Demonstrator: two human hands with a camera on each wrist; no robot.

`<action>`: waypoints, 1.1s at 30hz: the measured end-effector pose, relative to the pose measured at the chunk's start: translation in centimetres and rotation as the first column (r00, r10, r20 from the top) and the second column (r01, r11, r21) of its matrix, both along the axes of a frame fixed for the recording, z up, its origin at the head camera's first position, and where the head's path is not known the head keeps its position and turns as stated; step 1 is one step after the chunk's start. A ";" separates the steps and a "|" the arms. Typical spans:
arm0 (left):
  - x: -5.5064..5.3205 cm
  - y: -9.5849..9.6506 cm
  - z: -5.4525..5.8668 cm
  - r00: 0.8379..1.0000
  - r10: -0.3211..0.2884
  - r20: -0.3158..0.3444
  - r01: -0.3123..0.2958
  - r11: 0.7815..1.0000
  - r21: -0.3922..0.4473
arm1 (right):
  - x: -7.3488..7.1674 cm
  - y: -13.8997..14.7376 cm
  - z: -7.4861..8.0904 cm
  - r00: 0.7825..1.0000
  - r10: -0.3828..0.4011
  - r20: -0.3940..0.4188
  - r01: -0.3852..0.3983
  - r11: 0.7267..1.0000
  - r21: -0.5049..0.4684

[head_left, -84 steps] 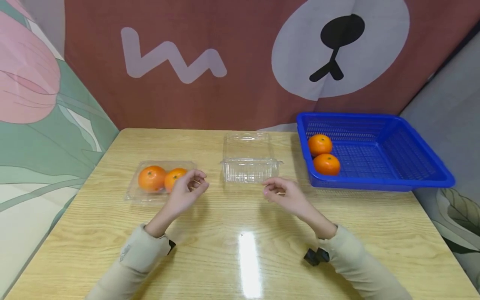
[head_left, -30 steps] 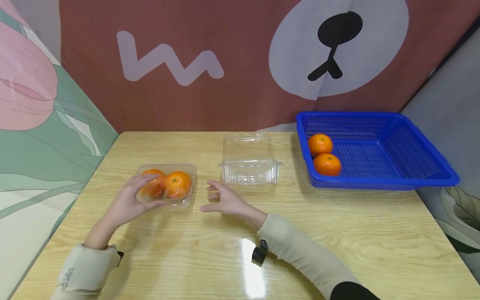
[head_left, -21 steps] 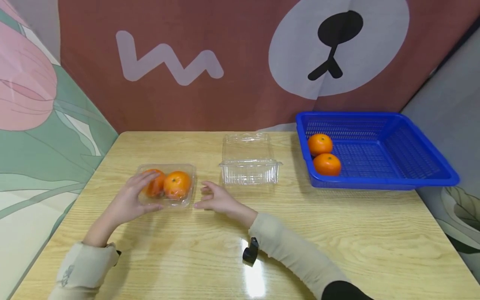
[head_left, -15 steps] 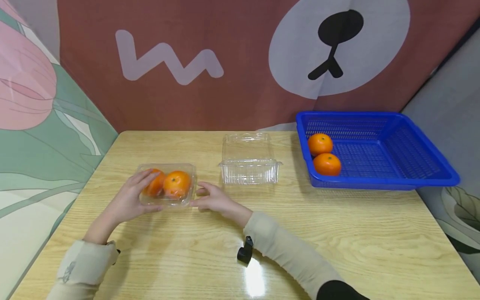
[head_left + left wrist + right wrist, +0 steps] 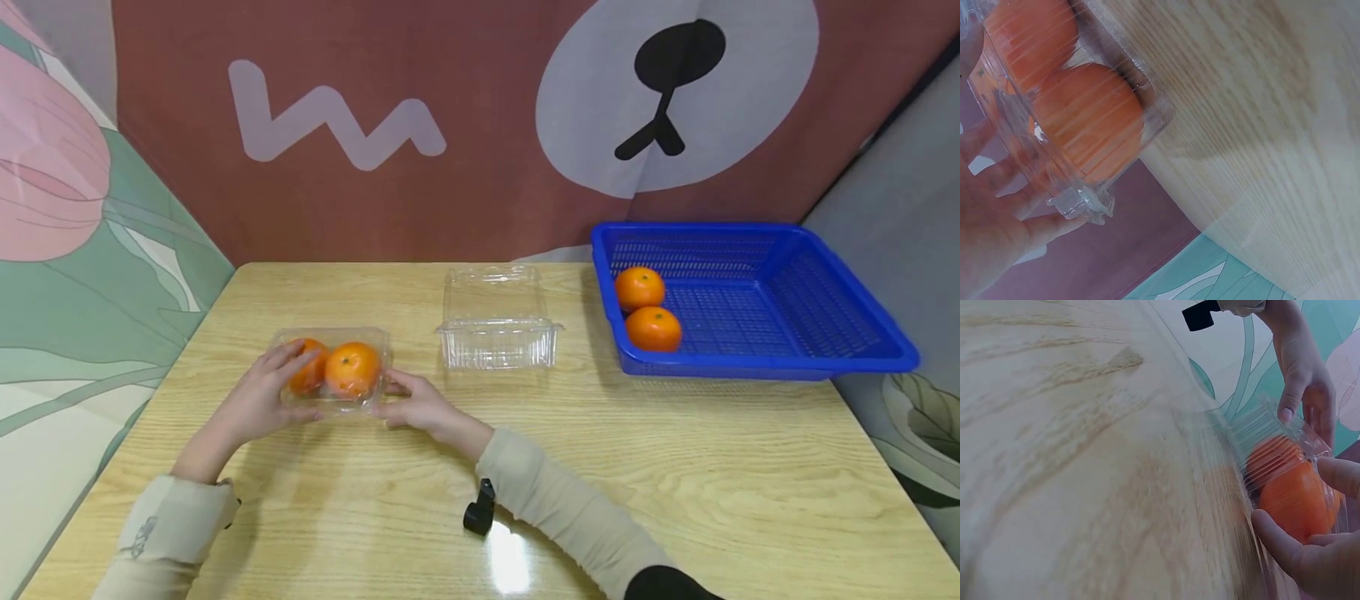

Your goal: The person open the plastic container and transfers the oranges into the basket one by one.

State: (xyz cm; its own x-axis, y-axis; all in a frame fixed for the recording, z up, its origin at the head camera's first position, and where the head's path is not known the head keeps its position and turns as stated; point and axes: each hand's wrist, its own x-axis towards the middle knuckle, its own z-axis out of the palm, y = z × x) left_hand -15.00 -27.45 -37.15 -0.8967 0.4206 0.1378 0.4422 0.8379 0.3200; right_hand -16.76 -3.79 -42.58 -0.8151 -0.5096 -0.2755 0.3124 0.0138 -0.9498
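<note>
Two orange tangerines, the right one (image 5: pixel 352 371) and the left one (image 5: pixel 311 377), sit side by side inside a clear plastic clamshell box (image 5: pixel 347 334) at the left of the table. Its lid lies over them. My left hand (image 5: pixel 261 398) grips the box's left end, fingers over the far side and thumb at the near side. At the right end, my right hand (image 5: pixel 425 408) holds the box between thumb and fingers. In the right wrist view, the right thumb (image 5: pixel 1275 540) lies along the box's side. The left wrist view shows a clasp tab (image 5: pixel 1079 205) by my left fingers.
A second clear clamshell box (image 5: pixel 498 346) stands with its lid raised at the middle back. Right of it is a blue plastic basket (image 5: pixel 765 364) holding two more tangerines (image 5: pixel 653 329). A printed cloth (image 5: pixel 480 208) hangs behind the wooden table (image 5: pixel 675 483).
Both hands have moved left to the filled box. My left hand took its left end; my right hand came leftward and closed on the right end. The second box and basket stayed put.
</note>
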 end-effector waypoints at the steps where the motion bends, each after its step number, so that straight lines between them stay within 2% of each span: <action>1: 0.0 0.0 0.0 1.000 0.002 -0.004 -0.002 1.000 -0.007 | 0.0 -0.1 -0.1 1.000 -0.003 -0.002 0.003 1.000 0.006; 10: 0.2 0.1 0.0 0.999 -0.006 -0.035 0.004 0.999 -0.048 | 0.2 -0.6 -0.3 0.999 -0.028 -0.029 0.029 0.998 0.048; 16: 0.2 0.1 0.1 1.000 -0.020 -0.023 0.019 0.998 -0.053 | 0.4 -0.8 -0.3 0.999 -0.038 -0.025 0.039 0.997 0.062; 23: 0.2 0.3 0.5 1.000 -0.009 -0.003 0.009 0.995 -0.101 | 0.4 -0.9 -0.3 0.998 -0.056 -0.039 0.059 0.996 0.060; 33: 0.1 0.7 0.5 0.999 -0.029 -0.020 0.026 0.990 -0.138 | 0.5 -0.8 0.2 0.997 -0.065 -0.031 0.067 0.997 0.046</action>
State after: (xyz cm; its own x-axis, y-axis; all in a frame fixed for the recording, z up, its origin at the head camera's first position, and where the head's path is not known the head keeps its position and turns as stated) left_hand -14.93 -26.72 -36.67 -0.8821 0.4610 0.0964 0.4709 0.8610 0.1921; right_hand -16.28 -4.60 -42.42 -0.8546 -0.4414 -0.2737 0.2863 0.0392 -0.9573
